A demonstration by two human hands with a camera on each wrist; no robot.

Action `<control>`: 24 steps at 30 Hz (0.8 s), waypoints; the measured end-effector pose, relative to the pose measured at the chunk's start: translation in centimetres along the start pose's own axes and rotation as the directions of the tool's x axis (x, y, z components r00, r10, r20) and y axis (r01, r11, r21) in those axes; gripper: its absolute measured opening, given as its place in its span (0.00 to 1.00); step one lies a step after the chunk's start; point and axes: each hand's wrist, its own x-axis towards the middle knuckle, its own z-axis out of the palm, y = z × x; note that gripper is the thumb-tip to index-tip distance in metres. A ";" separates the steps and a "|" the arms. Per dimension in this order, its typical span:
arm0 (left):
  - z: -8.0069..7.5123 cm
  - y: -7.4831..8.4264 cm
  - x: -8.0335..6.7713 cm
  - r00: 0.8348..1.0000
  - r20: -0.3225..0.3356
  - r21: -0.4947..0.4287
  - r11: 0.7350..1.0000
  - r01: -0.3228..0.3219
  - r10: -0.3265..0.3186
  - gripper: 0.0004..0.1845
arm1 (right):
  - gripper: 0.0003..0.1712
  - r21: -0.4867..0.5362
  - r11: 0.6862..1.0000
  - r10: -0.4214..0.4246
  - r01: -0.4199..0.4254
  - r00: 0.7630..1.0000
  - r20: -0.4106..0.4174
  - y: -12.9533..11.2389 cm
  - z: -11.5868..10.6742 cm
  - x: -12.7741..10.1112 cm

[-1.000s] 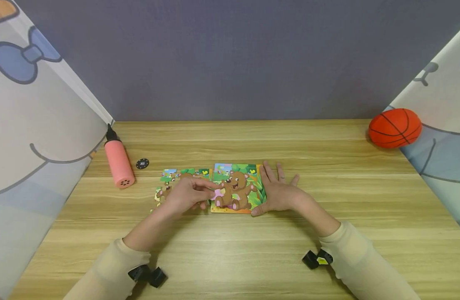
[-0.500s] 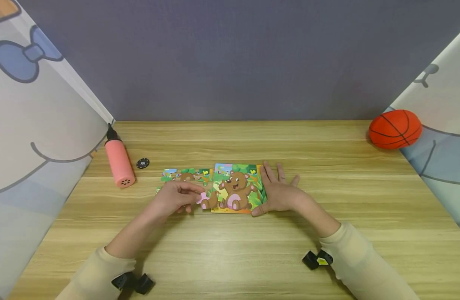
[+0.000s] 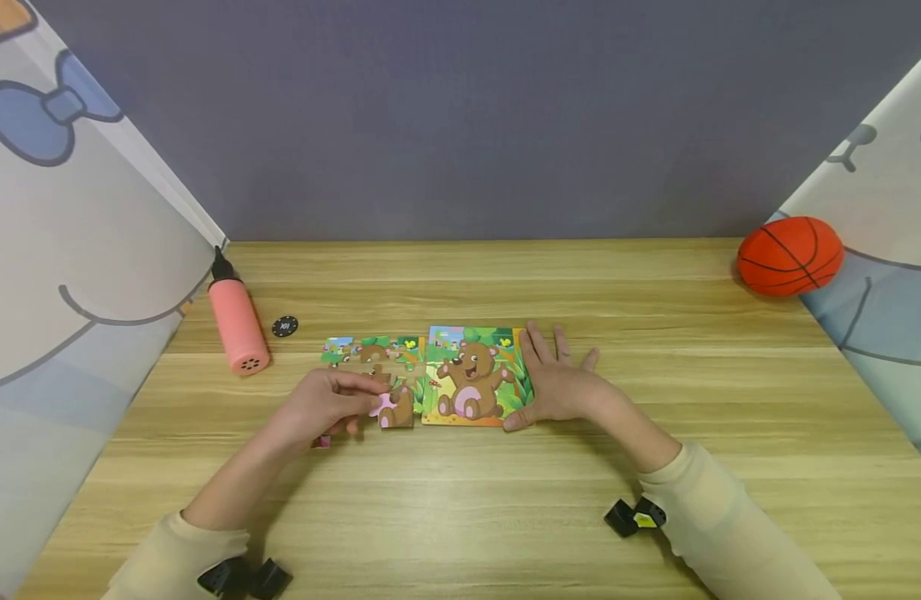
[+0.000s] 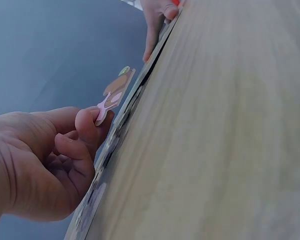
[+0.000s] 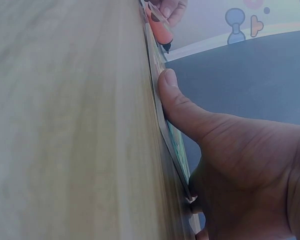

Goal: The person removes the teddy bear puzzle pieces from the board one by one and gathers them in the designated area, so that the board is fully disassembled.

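Note:
My left hand [image 3: 321,408] pinches a jigsaw puzzle piece [image 3: 397,410] printed with a brown bear's leg and some pink. In the left wrist view that piece [image 4: 116,92] is held by one edge, raised a little over the other pieces. Several loose puzzle pieces [image 3: 373,351] lie at and partly beneath this hand, which hides some of them. Just to their right lies a square picture board [image 3: 471,379] with a whole sitting bear. Spread and straight, the fingers of my right hand [image 3: 561,387] rest along the board's right edge, the thumb at its lower corner.
A pink hand pump [image 3: 238,325] with a black nozzle lies at the left. Beside it is a round black chip [image 3: 285,326]. An orange-red toy basketball [image 3: 791,257] sits at the far right, by the side panel. A grey wall [image 3: 490,125] rises behind the table.
My left hand has moved left with the puzzle piece, from over the picture board to over the loose pieces. The whole bear picture is now uncovered. My right hand has stayed put.

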 end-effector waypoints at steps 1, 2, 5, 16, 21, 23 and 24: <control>-0.1 -0.1 -0.1 1.000 0.000 0.001 1.000 0.005 -0.005 0.16 | 0.85 0.001 1.000 0.001 -0.001 1.000 0.000 0.0 0.0 0.0; -0.2 -0.1 -0.3 1.000 0.001 -0.002 1.000 0.009 -0.009 0.16 | 0.85 0.000 1.000 0.002 -0.002 1.000 0.000 0.0 0.0 0.0; -0.6 -0.3 -0.6 1.000 0.002 -0.007 1.000 0.021 -0.021 0.16 | 0.85 0.003 1.000 0.001 -0.001 1.000 0.000 -0.1 -0.1 -0.1; -1.6 -0.6 -1.2 0.999 0.049 0.005 1.000 0.011 -0.012 0.12 | 0.85 0.004 1.000 0.005 -0.005 1.000 -0.001 -0.2 -0.2 -0.1; -2.1 -0.8 -1.4 0.998 0.063 0.010 1.000 0.014 -0.015 0.12 | 0.85 0.003 1.000 0.005 -0.005 1.000 0.000 -0.2 -0.2 -0.1; -2.3 -1.0 -1.5 0.998 0.066 0.012 1.000 0.011 -0.011 0.12 | 0.85 0.004 1.000 0.005 -0.005 1.000 0.001 -0.2 -0.2 -0.1; -2.4 -1.0 -1.6 0.998 0.068 0.014 1.000 0.007 -0.008 0.12 | 0.85 0.005 1.000 0.005 -0.005 1.000 0.001 -0.2 -0.2 -0.1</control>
